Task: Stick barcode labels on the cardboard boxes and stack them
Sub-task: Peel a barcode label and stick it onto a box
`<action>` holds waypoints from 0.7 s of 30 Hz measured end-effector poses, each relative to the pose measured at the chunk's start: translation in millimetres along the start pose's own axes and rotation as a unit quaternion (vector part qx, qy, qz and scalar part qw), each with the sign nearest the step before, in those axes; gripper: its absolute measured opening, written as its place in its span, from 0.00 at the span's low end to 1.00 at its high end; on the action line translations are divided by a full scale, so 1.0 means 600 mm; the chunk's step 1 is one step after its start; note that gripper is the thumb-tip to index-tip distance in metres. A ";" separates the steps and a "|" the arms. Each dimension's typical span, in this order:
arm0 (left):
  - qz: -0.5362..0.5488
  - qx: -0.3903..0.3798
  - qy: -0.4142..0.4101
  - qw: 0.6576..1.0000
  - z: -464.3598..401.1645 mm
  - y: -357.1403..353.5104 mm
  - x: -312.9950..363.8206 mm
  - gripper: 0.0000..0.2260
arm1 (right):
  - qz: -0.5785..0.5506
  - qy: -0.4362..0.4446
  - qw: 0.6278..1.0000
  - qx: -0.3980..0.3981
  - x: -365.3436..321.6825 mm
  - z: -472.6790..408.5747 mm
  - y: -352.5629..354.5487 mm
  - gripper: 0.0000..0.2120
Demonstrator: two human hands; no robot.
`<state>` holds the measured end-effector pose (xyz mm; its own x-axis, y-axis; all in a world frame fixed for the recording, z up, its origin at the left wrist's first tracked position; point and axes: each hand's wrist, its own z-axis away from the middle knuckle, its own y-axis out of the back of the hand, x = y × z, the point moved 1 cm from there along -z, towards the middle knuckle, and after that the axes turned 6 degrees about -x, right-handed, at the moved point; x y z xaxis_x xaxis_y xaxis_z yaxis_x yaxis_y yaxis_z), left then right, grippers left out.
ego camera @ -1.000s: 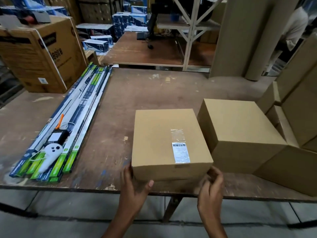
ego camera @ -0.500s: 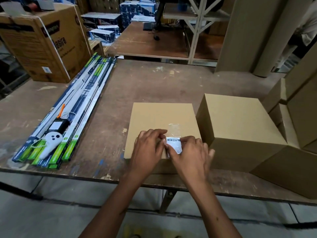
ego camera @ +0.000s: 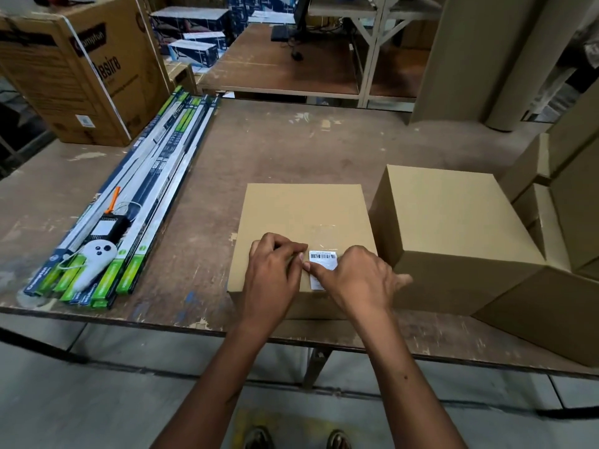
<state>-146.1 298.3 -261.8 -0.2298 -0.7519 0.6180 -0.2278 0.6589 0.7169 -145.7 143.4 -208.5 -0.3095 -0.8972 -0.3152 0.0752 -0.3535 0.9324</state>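
Head: hands (ego camera: 324, 273) press barcode label (ego camera: 322, 259) onto box (ego camera: 301, 212); "Crompton" carton (ego camera: 81, 69) behind.

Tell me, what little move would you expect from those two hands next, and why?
Probably a smoothing press: the left hand and right hand both have fingertips at the barcode label on top of the cardboard box, under a strip of clear tape. Rubbing it flat would likely fix it before the box goes onto the taller box beside it.
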 end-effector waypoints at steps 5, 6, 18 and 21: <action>-0.004 -0.006 -0.011 1.000 -0.001 -0.003 -0.001 0.11 | -0.050 -0.001 0.998 -0.021 0.000 -0.010 -0.001 0.30; -0.002 -0.009 -0.011 1.000 -0.002 -0.003 0.000 0.11 | -0.055 0.000 0.998 -0.005 -0.001 -0.006 -0.005 0.30; 0.005 -0.040 -0.013 0.999 -0.005 -0.003 -0.005 0.11 | -0.075 0.009 0.997 0.009 0.014 -0.021 -0.011 0.34; 0.006 -0.037 -0.020 0.999 -0.004 -0.004 -0.005 0.11 | -0.091 0.025 0.995 0.000 0.013 -0.018 -0.014 0.32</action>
<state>-142.6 299.3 -264.5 -0.2706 -0.7416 0.6138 -0.1538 0.6627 0.7329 -138.4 136.2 -220.8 -0.2702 -0.8300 -0.4880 0.0218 -0.5120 0.8587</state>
